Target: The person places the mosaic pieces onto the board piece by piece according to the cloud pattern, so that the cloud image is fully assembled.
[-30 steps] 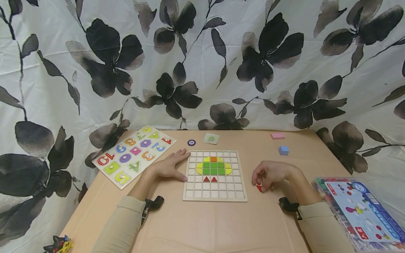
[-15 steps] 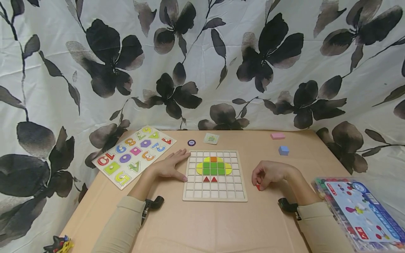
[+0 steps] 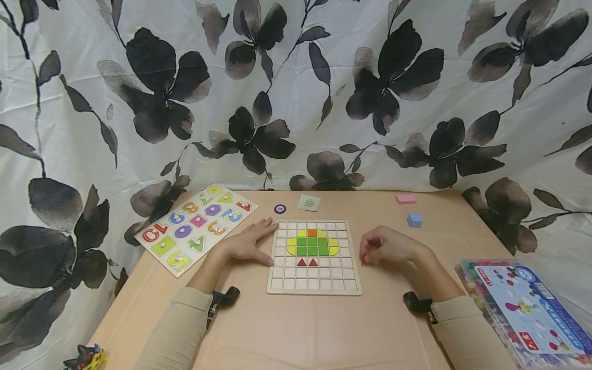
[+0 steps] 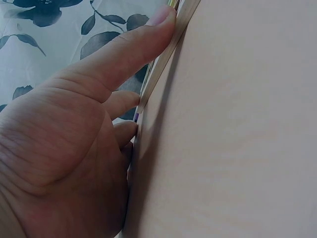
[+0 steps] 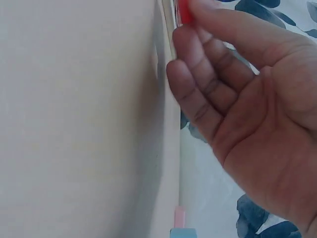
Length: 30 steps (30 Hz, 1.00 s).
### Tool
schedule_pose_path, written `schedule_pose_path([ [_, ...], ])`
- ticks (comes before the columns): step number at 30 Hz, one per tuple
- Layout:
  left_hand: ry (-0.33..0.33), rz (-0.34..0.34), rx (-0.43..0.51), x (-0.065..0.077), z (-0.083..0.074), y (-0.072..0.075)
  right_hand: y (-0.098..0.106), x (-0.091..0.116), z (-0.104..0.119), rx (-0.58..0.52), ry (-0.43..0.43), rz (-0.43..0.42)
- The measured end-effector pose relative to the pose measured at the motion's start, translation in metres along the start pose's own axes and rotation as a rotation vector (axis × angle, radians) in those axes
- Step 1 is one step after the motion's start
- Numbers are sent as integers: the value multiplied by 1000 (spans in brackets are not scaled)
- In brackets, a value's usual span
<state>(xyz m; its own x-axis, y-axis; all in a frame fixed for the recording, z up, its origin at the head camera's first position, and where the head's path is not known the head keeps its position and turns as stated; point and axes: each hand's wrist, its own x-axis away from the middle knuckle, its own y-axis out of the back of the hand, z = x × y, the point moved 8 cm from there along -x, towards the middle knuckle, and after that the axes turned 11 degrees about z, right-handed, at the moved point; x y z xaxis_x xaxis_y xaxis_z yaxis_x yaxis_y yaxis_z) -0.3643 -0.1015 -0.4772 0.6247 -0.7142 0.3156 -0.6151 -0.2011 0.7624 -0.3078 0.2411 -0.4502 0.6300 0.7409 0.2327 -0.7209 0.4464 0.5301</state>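
A pale wooden grid board lies mid-table, bearing green square tiles, yellow rounded tiles, an orange tile and two red triangle tiles. My left hand rests at the board's left side, fingers spread, with the thumb touching its edge. Just right of the board, my right hand pinches a small red tile between thumb and fingertips. The fingers cover most of this tile, so its full shape is hidden. The other right fingers are loosely bent.
A number and shape puzzle board lies left. Behind the grid board are a round dark token and a small picture card. A blue block, a pink block and a clear box stand right. Toy figures sit front left.
My right hand, holding the red tile, has shifted left and slightly away from me, closer to the grid board's right edge. The left hand has stayed in place.
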Motion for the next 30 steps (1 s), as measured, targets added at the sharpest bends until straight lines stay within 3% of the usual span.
schedule_pose_path([
  [10, -5, 4, -6, 1, -2, 1, 4, -15, 20, -14, 66, -161],
  [17, -3, 1, -7, 0, -1, 1, 2, -25, 32, 14, 65, -284],
  [30, 0, 2, -4, 0, 0, -1, -12, -42, 48, 48, 44, -279],
])
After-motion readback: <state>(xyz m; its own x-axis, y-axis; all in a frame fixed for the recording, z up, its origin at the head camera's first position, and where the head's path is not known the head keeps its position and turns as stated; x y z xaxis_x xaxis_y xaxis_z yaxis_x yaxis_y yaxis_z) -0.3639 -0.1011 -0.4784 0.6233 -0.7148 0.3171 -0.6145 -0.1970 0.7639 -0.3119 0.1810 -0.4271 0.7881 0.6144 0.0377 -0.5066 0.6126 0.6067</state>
